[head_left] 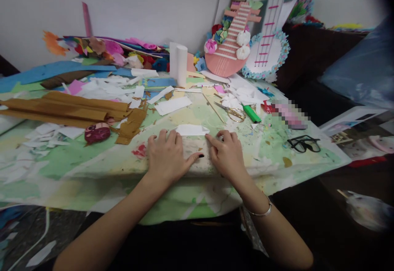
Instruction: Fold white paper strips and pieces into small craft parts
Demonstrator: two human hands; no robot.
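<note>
A small folded white paper piece [191, 130] lies on the paint-stained green table cover [92, 156] near its front edge. My left hand [168, 156] rests palm down just left of it, fingers spread and tips at the paper's near left corner. My right hand [227, 153] lies flat on the other side, with its index finger pressing the paper's right corner. Neither hand grips anything.
Scissors [232, 113] and a green cutter [251, 114] lie behind my right hand, black glasses [303, 144] to the right. Brown paper strips [67, 109], white scraps [107, 88], a white paper roll [181, 65] and a pink paper guitar [229, 45] fill the back.
</note>
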